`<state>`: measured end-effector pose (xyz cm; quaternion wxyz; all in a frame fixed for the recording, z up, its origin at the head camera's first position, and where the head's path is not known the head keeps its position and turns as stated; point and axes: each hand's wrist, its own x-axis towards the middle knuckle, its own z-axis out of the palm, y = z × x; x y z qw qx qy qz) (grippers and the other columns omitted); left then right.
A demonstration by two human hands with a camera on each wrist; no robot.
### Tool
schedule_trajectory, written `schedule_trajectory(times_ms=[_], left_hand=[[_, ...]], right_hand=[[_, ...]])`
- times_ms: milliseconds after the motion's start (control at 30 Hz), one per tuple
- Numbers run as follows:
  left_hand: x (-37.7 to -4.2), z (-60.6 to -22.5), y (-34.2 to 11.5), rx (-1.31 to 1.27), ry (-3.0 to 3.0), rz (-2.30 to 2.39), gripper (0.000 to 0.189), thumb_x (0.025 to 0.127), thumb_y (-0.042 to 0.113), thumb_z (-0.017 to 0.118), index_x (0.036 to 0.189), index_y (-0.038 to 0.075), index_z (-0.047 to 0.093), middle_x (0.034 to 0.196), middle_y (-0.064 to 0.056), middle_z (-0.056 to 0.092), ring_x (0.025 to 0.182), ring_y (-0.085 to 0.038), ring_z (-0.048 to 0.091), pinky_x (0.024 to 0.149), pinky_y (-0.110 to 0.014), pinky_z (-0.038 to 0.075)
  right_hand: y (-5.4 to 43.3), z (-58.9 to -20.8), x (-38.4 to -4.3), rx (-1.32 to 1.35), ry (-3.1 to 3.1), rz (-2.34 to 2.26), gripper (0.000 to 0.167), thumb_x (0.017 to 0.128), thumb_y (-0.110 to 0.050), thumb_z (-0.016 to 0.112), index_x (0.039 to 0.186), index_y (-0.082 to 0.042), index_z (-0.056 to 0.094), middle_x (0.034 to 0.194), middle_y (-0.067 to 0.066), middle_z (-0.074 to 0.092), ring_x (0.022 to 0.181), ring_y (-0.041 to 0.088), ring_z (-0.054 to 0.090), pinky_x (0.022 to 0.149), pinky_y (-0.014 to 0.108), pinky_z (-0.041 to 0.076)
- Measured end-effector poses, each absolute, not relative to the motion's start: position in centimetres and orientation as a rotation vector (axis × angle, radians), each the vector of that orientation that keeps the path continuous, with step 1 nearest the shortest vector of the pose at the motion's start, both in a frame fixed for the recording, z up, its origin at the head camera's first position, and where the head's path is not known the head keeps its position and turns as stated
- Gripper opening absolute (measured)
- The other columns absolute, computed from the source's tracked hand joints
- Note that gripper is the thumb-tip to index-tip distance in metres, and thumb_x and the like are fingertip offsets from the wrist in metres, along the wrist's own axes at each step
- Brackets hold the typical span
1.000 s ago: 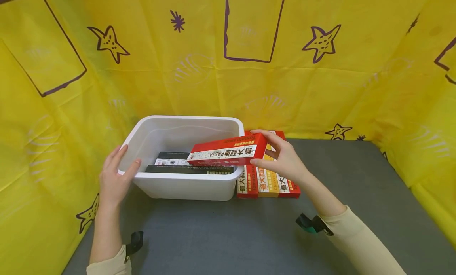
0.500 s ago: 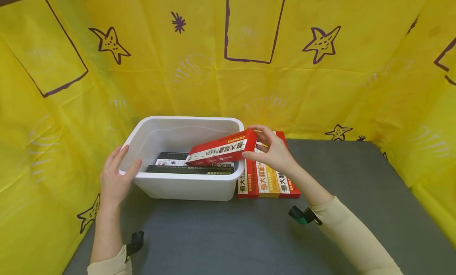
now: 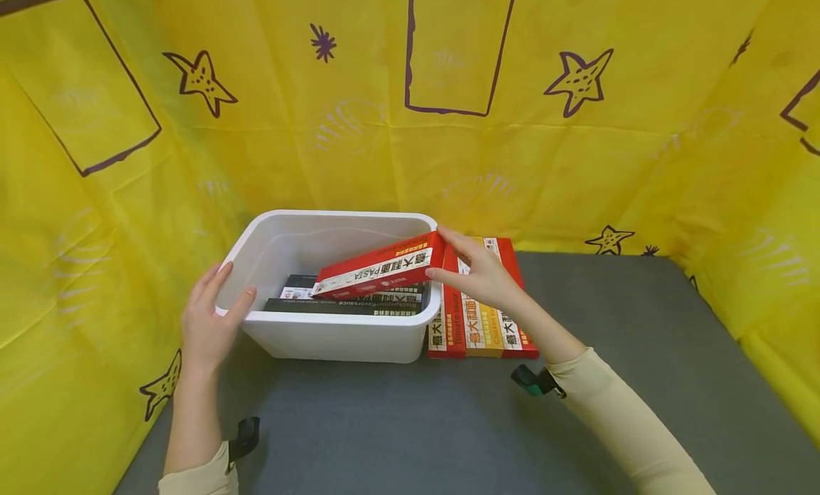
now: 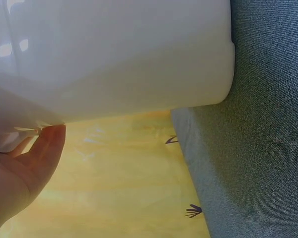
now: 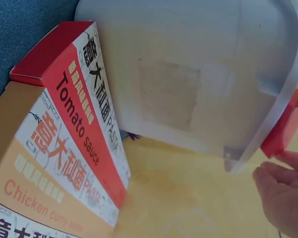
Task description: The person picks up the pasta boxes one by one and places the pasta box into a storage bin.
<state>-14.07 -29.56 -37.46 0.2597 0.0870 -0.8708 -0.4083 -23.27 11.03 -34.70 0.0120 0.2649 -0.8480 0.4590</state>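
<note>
A white plastic bin (image 3: 336, 340) stands on the grey surface. My left hand (image 3: 211, 320) grips its left rim, thumb over the inner side; the left wrist view has the fingers (image 4: 52, 144) at the rim from outside. My right hand (image 3: 483, 273) pinches the right end of a red pasta box (image 3: 378, 268). That box slants down to the left inside the bin, its raised end at the right rim. Black pasta boxes (image 3: 339, 306) lie in the bin underneath, partly covered by it. In the right wrist view, only the red box's end (image 5: 283, 130) shows past the rim.
Right of the bin, several pasta boxes lie side by side, among them a red tomato sauce box (image 5: 77, 99) and a yellow chicken curry box (image 5: 35, 183). A yellow patterned curtain (image 3: 512, 174) encloses the grey tabletop (image 3: 397, 431) at the back and sides.
My right hand has carried the red pasta box leftward, deeper into the bin, and its left end has dipped. My left hand has kept its hold on the rim.
</note>
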Motion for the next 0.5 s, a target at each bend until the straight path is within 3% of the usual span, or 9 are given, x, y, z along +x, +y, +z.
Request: schedule_trajectory(times_ms=[233,500], left_hand=[[-14.12,-37.67,-29.64,0.239,-2.358,-1.102,0.058,0.090,0.030,0.063,0.144,0.012,0.049,0.151,-0.011,0.039,0.136,-0.040,0.036,0.107,-0.064,0.027],[-14.22,-37.53,-29.58,0.221,-2.342,-1.097,0.057,0.089,0.027,0.065,0.142,0.010,0.051,0.150,-0.013,0.042,0.133,-0.041,0.038,0.105,-0.064,0.029]], right_hand=[[10.46,-34.47,-23.01,0.805,-2.698,1.315,0.070,0.090,-0.041,0.067,0.150,-0.016,0.041,0.157,-0.003,0.032,0.144,0.025,0.026,0.109,0.062,0.026],[10.68,-34.81,-22.37,0.800,-2.627,1.353,0.064,0.090,-0.033,0.070,0.146,-0.013,0.047,0.152,0.002,0.040,0.140,0.024,0.035,0.108,0.053,0.034]])
